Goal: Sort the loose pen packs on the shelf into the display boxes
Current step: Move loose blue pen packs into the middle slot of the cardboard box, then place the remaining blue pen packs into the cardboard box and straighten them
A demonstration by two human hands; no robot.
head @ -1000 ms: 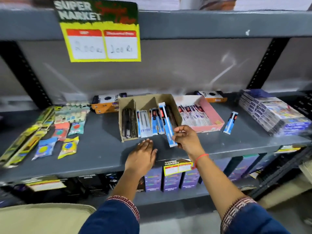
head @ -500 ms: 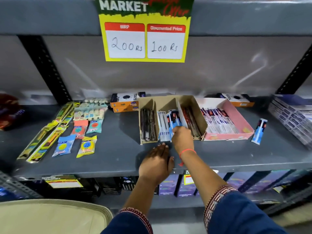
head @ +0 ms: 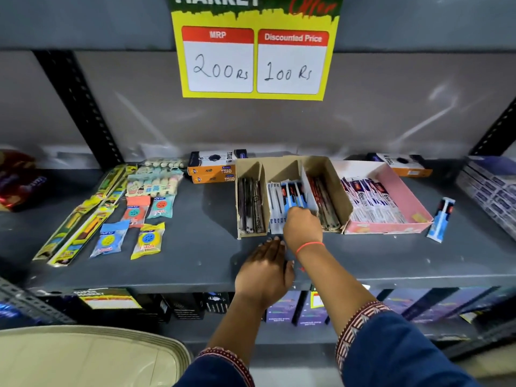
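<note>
Centrally, on the grey metal shelf [head: 195, 247], I see the brown cardboard display box [head: 329, 174] with three compartments: dark pens in the left one, blue-and-white pen packs [head: 290, 192] in the middle one, red-and-dark pens in the right one. My right hand [head: 303, 226] reaches into the front of the middle compartment, its fingers curled down onto the blue-and-white packs; whether its grip actually encloses one of them I cannot tell, since the back of the hand hides the fingertips. My left hand [head: 265, 270] lies flat and open on the shelf just in front of the box, palm down, holding nothing. Touching the right side of the cardboard box stands a pink open display box [head: 391, 227] filled with white-and-purple pen packs [head: 371, 202]. One loose blue pen pack [head: 441, 219] lies on the shelf just right of the pink box, apart from both hands. Orange-and-white Trio cartons [head: 212, 169] sit behind the cardboard box to its left, and a yellow price sign [head: 255, 57] reading 200 Rs and 100 Rs hangs above.
</note>
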